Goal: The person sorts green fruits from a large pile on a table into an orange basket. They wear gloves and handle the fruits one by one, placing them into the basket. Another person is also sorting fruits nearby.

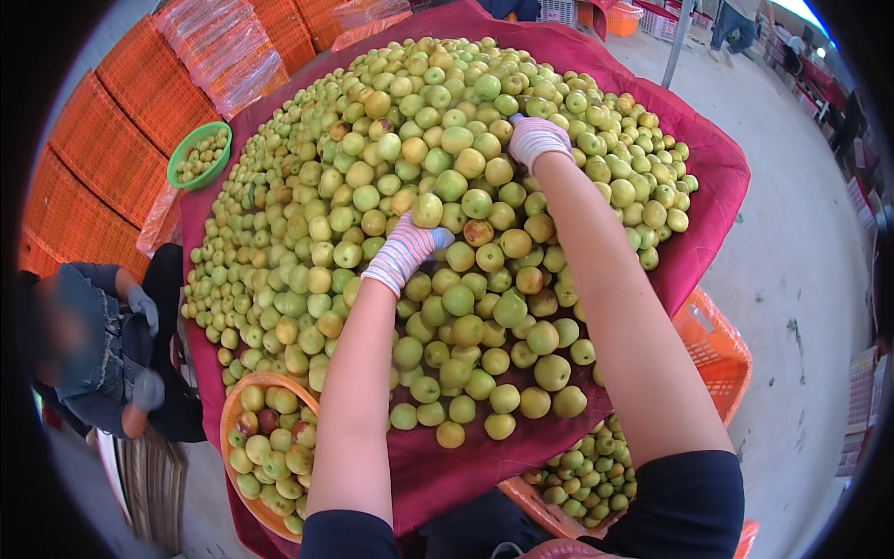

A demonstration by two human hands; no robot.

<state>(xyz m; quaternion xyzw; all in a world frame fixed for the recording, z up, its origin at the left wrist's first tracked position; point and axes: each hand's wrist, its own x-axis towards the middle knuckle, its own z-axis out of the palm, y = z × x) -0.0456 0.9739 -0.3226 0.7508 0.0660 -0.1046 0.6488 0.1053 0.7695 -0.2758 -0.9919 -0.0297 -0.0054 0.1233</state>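
A broad heap of round green-yellow fruit point(457, 300), some with brown or reddish patches, covers the table before me. My left hand point(405, 251), in a striped knit glove, is in the middle of the heap. A single fruit point(427, 210) sits between its thumb and fingers. Farther off and to the right, my right hand point(540, 142), gloved alike, reaches into the heap. Its fingers are partly hidden among the fruit, so its grip is unclear. Under the heap lies a dark red cloth point(447, 482), visible along the edges.
An orange basket point(234, 482) of fruit stands at the near left. Below the near right edge is an orange crate point(531, 499) with fruit; another crate point(712, 356) stands beyond. A green basin point(174, 171) and stacked orange crates point(133, 133) are at left. A gloved co-worker point(105, 335) sits there.
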